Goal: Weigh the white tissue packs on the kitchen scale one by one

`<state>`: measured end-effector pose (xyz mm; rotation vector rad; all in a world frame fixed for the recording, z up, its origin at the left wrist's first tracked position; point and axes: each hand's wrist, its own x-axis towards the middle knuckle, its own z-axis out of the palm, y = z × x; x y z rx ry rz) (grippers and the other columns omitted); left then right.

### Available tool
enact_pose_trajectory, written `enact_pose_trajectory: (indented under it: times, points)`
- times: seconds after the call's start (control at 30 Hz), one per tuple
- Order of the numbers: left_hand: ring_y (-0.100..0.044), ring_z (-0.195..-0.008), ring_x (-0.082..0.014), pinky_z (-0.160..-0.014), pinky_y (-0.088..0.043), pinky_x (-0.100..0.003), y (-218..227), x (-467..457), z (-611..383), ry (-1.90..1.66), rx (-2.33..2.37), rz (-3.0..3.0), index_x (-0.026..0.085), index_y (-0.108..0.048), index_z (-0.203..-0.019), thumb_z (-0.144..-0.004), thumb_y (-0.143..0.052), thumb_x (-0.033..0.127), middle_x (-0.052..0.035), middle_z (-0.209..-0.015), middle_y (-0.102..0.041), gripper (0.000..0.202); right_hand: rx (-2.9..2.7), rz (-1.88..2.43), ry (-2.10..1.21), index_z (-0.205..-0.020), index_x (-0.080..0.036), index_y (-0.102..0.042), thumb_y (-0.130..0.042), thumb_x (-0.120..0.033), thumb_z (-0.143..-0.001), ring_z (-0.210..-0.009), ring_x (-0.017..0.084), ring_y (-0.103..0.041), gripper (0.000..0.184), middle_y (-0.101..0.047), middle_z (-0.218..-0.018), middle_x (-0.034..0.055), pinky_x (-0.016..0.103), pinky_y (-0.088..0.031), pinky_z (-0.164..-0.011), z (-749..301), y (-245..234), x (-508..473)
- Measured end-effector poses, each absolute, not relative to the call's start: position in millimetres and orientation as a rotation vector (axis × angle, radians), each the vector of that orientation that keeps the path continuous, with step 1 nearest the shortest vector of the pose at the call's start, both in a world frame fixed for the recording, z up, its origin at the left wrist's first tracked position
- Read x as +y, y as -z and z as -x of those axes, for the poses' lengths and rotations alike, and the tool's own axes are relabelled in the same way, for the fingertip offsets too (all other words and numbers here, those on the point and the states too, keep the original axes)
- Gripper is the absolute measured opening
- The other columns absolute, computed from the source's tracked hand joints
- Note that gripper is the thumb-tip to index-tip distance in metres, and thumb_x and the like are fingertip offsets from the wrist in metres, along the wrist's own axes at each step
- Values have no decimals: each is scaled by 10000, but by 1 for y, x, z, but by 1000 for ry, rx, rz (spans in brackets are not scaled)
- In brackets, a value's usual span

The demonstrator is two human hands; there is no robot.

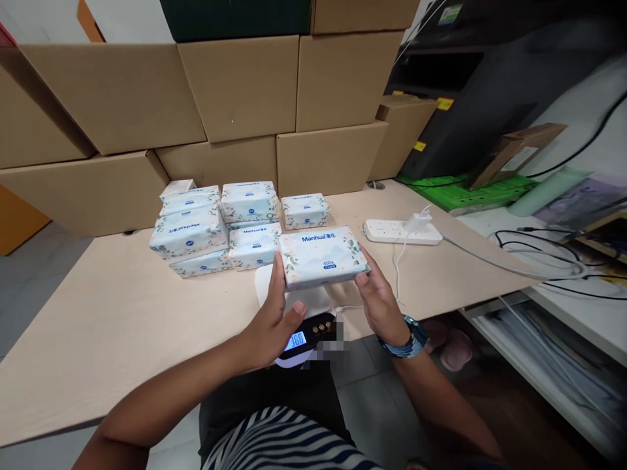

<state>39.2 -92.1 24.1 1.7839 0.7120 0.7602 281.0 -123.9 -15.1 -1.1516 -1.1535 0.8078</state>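
Between my two hands is a pack of tissues [321, 258], white and pale blue with printed flowers. My left hand [274, 316] presses on its left end, thumb apart from the pack. Around the right end close the fingers of my right hand [379, 297], a blue patterned band on that wrist. Below the pack lies a digital scale [313, 301] with a white top and a lit blue display [296, 340]; the pack and my left hand hide part of it. Several more tissue packs [189, 232] are stacked behind and to the left, and one single pack [306, 211] sits farther back.
A white power strip [404, 232] with a plugged-in charger lies to the right, its cables crossing the table [122, 307]. Cardboard boxes [240, 88] form a wall behind. Off to the right are a green tray [458, 194] and a white shelf [578, 307] with black cables.
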Motion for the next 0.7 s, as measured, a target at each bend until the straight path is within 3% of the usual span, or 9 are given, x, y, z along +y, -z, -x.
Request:
enact_pose_trajectory:
  times: [0.2,0.4,0.57,0.7]
  points:
    - [180,-1701,-278,-1401,35,-532,-35,-73,-47,-621,708,-1825,362,190,-1719,-1030,-465,705,38,-1805,250,1011,-1135,1150,-721,-1717,-348,-315,-580,-741,-973,-1623,341,-408,881,-436,-1746,47,567,-341,-1356,-301,19,-111]
    - [139,-1709,-274,-1408,22,-518,-34,-55,-62,-685,642,-1815,358,81,-1747,-1033,-432,725,52,-1821,177,953,-1089,1137,-660,-1709,-329,-325,-619,-673,-987,-1627,320,-404,852,-440,-1743,56,584,-279,-1376,-308,17,-104]
    - [131,-1708,-267,-1409,21,-493,-43,-45,-80,-712,656,-1782,346,62,-1752,-1001,-414,788,61,-1829,130,993,-1059,1137,-603,-1701,-320,-337,-638,-633,-989,-1618,307,-424,834,-464,-1729,58,554,-317,-1362,-316,15,-95]
    - [38,-1713,-294,-1414,-62,-501,-36,-19,-95,-713,718,-1631,328,-85,-1762,-967,-435,835,22,-1841,15,1006,-1032,1182,-658,-1695,-325,-353,-655,-669,-957,-1578,303,-486,869,-536,-1677,53,565,-326,-1351,-329,14,-72]
